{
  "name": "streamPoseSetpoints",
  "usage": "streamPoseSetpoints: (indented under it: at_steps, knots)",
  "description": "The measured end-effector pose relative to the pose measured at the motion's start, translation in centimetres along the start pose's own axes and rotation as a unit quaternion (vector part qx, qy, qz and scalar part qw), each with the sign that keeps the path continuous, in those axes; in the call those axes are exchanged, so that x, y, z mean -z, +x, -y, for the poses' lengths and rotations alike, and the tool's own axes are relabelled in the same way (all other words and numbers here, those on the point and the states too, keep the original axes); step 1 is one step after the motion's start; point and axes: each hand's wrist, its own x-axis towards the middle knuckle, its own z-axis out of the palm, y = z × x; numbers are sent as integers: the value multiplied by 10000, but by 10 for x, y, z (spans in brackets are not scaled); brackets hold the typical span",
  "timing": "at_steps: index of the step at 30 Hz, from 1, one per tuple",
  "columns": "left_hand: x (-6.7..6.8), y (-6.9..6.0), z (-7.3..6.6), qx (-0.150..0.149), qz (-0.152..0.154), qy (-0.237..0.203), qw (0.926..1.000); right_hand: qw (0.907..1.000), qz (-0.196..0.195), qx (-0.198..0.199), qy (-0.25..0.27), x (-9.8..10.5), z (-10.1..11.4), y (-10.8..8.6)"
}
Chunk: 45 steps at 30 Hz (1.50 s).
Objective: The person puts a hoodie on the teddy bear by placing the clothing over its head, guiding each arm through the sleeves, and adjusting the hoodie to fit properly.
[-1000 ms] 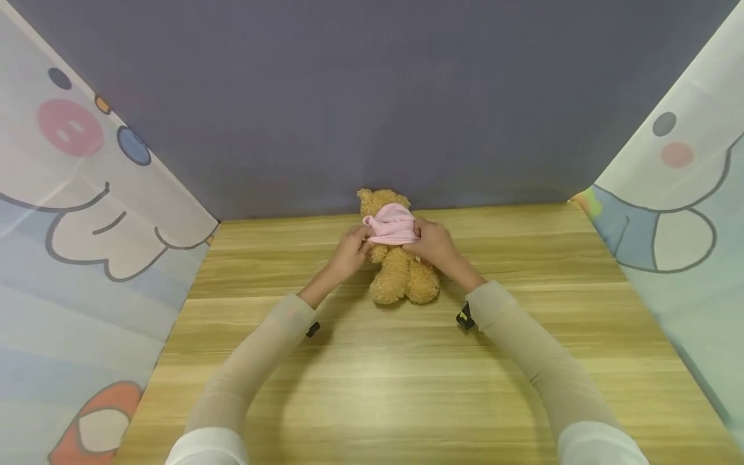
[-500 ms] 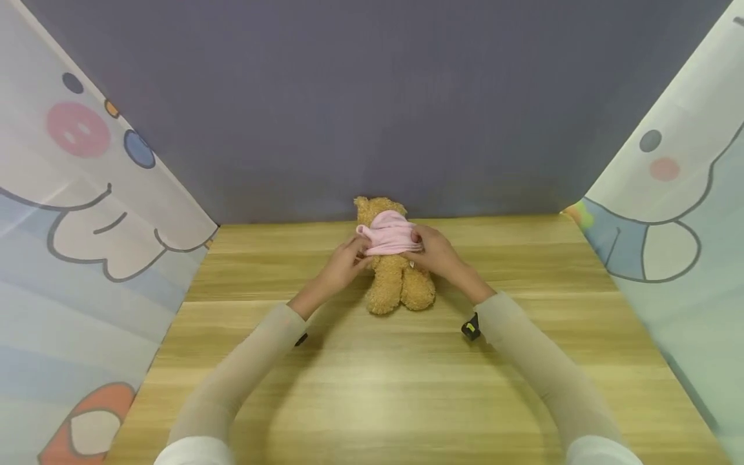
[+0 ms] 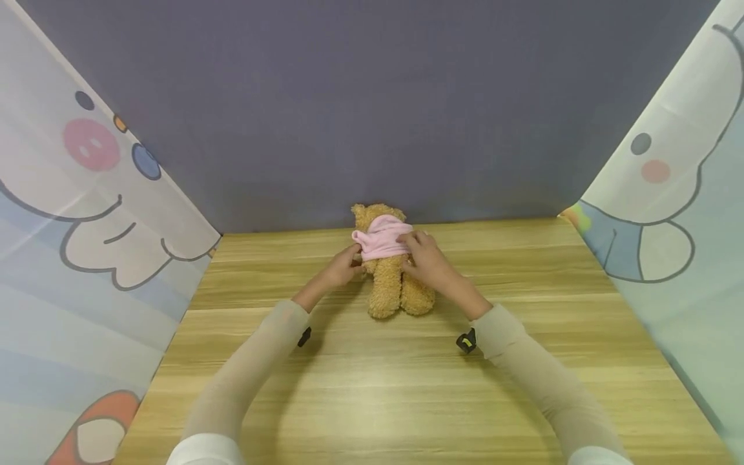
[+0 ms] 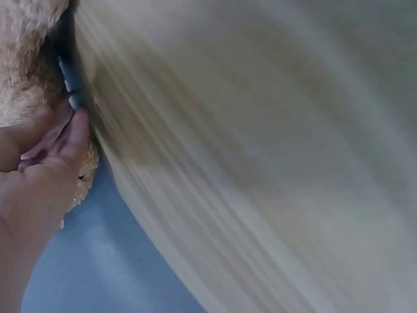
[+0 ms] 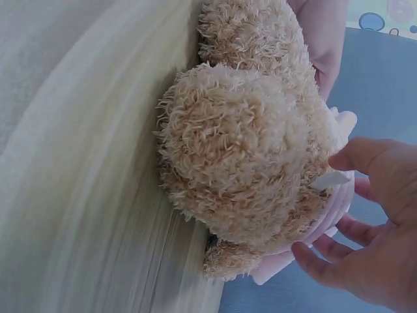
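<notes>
A curly-furred brown teddy bear lies on the table, its head by the back panel and its legs towards me. Around its upper body is a pink shirt. My left hand is beside the bear at the shirt's lower left corner; in the left wrist view its thumb and fingertips come close together, and what lies between them is unclear. My right hand touches the shirt's right side with spread fingers. In the right wrist view, a white tag sticks out below the hem near the thumb.
The wood-grain table ends at a dark grey back panel. Cartoon-printed curtains, left and right, flank it. A black device hangs under the right wrist.
The shirt's hem has come lower on the bear's body. My right fingers have loosened from the hem and spread over its edge. The left hand has shifted slightly down and left.
</notes>
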Motion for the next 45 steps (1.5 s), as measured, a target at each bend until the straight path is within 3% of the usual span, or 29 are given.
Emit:
streamPoseSetpoints:
  at_steps: [4, 9, 13, 16, 18, 20, 23, 24, 26, 30, 33, 36, 38, 42, 45]
  knots:
    - [5, 10, -1, -32, -174, -8, 9998, 9997, 111, 123, -173, 1, 1, 2]
    - [1, 18, -8, -170, -888, -198, 9957, 9996, 253, -126, -38, 1, 1, 4]
    - [-7, 17, -22, -359, -1573, -371, 9862, 9971, 401, -363, 532, 5, 0, 7]
    - [-10, 17, -42, -654, -2063, -256, 9760, 9883, 513, -657, 1278, 9, -1, 10]
    - [-9, 18, -56, -873, -2288, 40, 9695, 9718, 671, -913, 2067, 11, -2, 11]
    - [-7, 19, -70, -1057, -2267, 534, 9667, 9404, 938, -1193, 3044, 10, -4, 10]
    - [-2, 18, -85, -1182, -1830, 1156, 9691, 8886, 1364, -1468, 4126, 3, -8, 8]
    - [-1, 17, -87, -1176, -1634, 1275, 9712, 8791, 1464, -1505, 4278, 1, -11, 7]
    - [1, 14, -85, -1035, -1276, 1239, 9786, 8825, 1469, -1533, 4196, -2, -17, 5]
    - [0, 2, -71, -585, -1030, 1103, 9868, 9310, 1177, -1684, 3015, 4, -26, 1]
    - [-5, -7, -63, -439, -849, 1251, 9875, 9515, 1185, -1866, 2138, 11, -29, 1]
    - [-12, -11, -58, -448, -721, 1309, 9878, 9550, 1283, -1991, 1784, 14, -30, 0]
    - [-17, -10, -56, -375, -822, 1190, 9888, 9550, 1278, -1987, 1794, 14, -31, -2]
    - [-27, -5, -56, -144, -1032, 1057, 9889, 9478, 1275, -1998, 2132, 11, -36, -7]
    - [-33, 3, -57, -213, -977, 1143, 9884, 9406, 1257, -2001, 2439, 7, -44, -9]
